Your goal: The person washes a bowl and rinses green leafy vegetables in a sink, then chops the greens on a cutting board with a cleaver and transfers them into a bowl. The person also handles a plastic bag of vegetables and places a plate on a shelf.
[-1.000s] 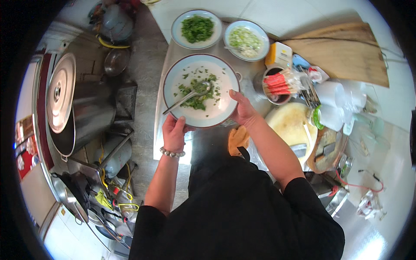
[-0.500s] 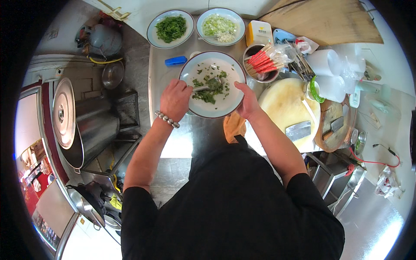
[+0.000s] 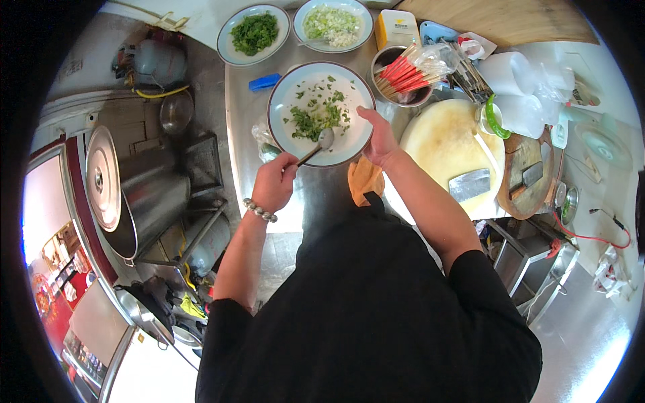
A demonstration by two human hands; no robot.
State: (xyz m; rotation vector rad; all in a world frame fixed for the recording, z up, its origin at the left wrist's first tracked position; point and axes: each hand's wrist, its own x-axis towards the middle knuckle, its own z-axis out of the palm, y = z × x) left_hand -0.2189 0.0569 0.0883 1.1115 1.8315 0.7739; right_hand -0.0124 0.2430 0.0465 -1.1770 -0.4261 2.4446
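A wide white bowl with a dark rim [image 3: 281,132] is in front of me, with chopped green herbs [image 3: 321,119] scattered over its bottom. My right hand [image 3: 378,139] grips its right edge, thumb over the rim. In my left hand [image 3: 274,183], closed round the handle, is a metal spoon [image 3: 326,138]. The spoon's bowl rests at the herbs' near edge, and its handle crosses the near rim. Beyond stand a bowl of chopped greens [image 3: 254,33] and another of chopped scallion with a pale minced heap [image 3: 331,27].
Right of the bowl, a metal pot [image 3: 403,101] holds red-ended sticks. A round cutting board [image 3: 437,151] carries a cleaver [image 3: 469,185]. A blue object [image 3: 264,82] lies at the left, and an orange cloth [image 3: 365,180] at the table's near edge.
My left hand has drawn back toward me, bringing the spoon to the near side of the bowl. The herbs lie more spread out. My right hand keeps its hold on the rim.
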